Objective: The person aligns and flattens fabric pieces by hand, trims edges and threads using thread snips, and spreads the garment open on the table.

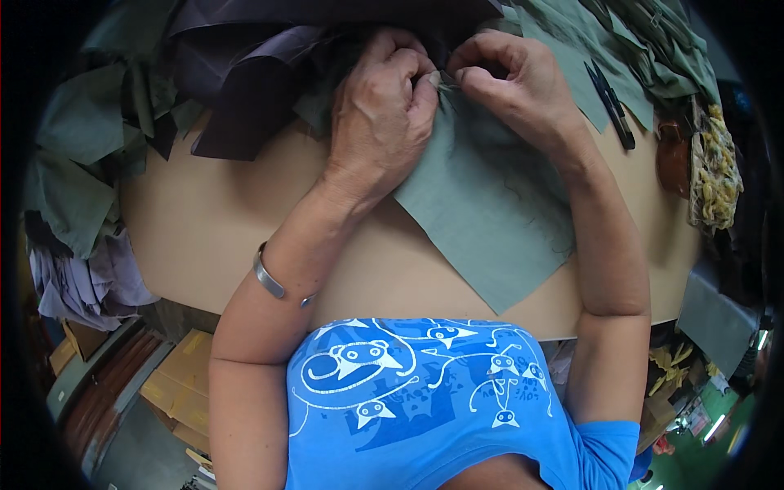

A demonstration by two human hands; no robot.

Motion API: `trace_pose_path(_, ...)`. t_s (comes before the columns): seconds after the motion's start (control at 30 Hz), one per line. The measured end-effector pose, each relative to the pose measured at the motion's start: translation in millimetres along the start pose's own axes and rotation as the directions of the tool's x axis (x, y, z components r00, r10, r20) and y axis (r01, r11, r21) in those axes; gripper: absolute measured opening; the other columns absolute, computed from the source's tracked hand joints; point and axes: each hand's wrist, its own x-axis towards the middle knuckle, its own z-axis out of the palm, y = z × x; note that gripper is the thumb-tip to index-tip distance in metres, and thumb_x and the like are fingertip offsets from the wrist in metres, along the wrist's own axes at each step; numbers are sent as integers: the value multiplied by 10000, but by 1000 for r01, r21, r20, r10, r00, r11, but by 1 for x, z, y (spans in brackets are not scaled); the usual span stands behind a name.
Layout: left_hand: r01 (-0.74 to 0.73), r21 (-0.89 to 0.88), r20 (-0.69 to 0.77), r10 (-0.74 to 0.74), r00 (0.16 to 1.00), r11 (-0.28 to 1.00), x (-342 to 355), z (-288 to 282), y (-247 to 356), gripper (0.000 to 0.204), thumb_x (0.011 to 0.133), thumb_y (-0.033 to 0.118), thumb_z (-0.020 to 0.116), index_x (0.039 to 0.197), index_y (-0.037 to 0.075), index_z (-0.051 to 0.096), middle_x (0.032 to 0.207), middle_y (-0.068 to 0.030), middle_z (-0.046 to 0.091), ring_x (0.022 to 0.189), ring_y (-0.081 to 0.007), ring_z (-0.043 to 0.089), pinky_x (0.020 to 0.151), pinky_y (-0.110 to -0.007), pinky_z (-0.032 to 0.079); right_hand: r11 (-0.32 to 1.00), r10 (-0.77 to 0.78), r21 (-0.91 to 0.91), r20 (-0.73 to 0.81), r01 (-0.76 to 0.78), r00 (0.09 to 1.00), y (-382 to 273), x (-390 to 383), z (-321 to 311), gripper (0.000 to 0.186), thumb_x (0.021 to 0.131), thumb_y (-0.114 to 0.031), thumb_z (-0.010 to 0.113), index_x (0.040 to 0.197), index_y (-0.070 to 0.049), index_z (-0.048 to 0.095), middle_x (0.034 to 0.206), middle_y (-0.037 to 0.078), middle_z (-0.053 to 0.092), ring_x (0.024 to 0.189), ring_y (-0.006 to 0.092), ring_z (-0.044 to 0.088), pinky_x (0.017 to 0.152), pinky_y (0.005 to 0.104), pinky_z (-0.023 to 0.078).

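Observation:
A grey-green fabric piece point(490, 204) hangs from my fingers and spreads over the tan table point(220, 212), one corner pointing toward me. My left hand point(384, 110) is closed, pinching the gathered top edge of this fabric between thumb and fingers. Just to its right, my right hand point(523, 86) is closed in a pinch at the same edge, thumb and forefinger tips together. Whatever is between the right fingertips is too small to make out. Loose threads show along the fabric's right side. Black thread snips point(611, 106) lie on the table right of my right hand.
Dark purple fabric point(253, 110) is heaped at the far left, beside grey-green pieces point(82, 131) and lilac cloth point(98, 278). More green fabric point(563, 41) lies at the far right. A brown container point(674, 159) and a yellow-patterned bundle point(714, 175) sit at the right edge. Cardboard boxes point(184, 380) stand below left.

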Motion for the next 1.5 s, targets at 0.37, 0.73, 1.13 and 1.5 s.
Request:
trace_pose_path(0.37, -89, -33, -39, 88, 995, 995, -2, 5, -5, 49, 740, 12, 569, 778, -19, 560, 926, -115, 580, 773, -294, 588, 691, -384, 475, 980, -44, -198, -106, 22, 993, -11, 2, 11, 141, 720, -101, 587, 790, 17, 622, 669, 100, 605, 583, 159, 556, 581, 283, 456)
trace_pose_path(0.73, -85, 52, 1, 85, 996, 995, 2, 2, -3, 44, 741, 7, 555, 773, -22, 546, 895, -125, 566, 780, -314, 583, 694, -399, 473, 951, -136, -297, -150, 86, 979, -10, 6, 15, 125, 693, -81, 597, 764, 20, 618, 692, 136, 605, 572, 243, 565, 563, 326, 459)
trace_pose_path(1.13, -95, 160, 51, 88, 995, 983, -5, -12, -1, 70, 788, 55, 612, 837, 9, 591, 956, -105, 560, 824, -291, 579, 702, -385, 464, 970, -132, -224, -157, 95, 979, 7, -8, -5, 140, 775, -29, 600, 908, 11, 610, 847, 76, 609, 683, 125, 573, 603, 245, 454)
trace_pose_path(1.5, -426, 503, 269, 332, 904, 752, 17, -28, -9, 228, 805, 113, 619, 1023, 173, 596, 1173, -3, 551, 1095, -270, 501, 839, -384, 444, 651, -426, -697, -9, 300, 905, -24, -61, 30, 229, 703, -106, 573, 912, -14, 597, 949, 68, 540, 831, 207, 557, 763, 316, 432)
